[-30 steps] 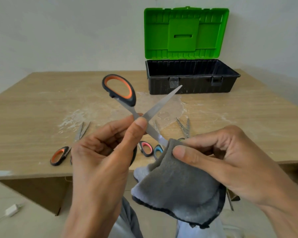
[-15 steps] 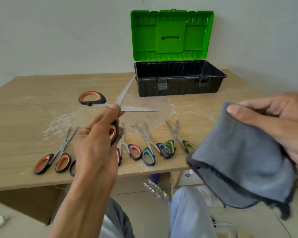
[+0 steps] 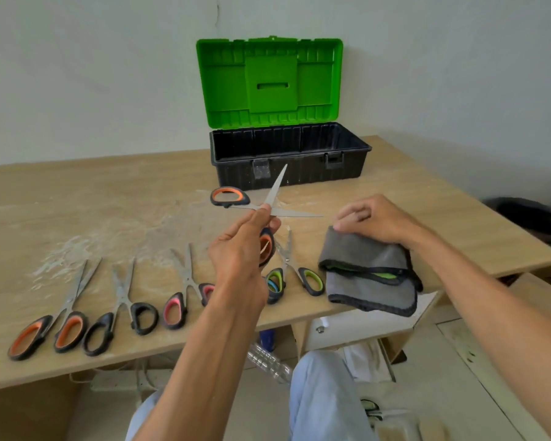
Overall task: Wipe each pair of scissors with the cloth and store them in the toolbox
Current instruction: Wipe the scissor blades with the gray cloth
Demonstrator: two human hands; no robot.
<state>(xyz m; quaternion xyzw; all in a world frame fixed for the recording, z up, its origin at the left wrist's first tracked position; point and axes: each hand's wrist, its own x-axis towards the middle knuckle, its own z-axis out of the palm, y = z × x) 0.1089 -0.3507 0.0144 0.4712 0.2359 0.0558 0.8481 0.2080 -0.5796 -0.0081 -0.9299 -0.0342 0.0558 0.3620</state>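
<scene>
Left hand (image 3: 239, 253) grasps the orange-handled scissors (image 3: 230, 197) near the pivot. Their blades are spread wide and raised above the table (image 3: 77, 202), in front of the toolbox (image 3: 299, 173), whose green lid (image 3: 269, 81) stands open against the wall. One blade tip overlaps the toolbox's black front. Right hand (image 3: 372, 221) lies on the folded grey cloth (image 3: 363, 272) at the table's near right edge, curled fingers gripping its far fold. Further pairs lie in a row along the near edge: orange pair (image 3: 54, 319), black pair (image 3: 121, 307), pink pair (image 3: 185, 291), green pair (image 3: 299, 268), and a blue-handled pair (image 3: 272, 286) largely hidden behind the left wrist. Whitish smears (image 3: 109, 230) mark the tabletop.
</scene>
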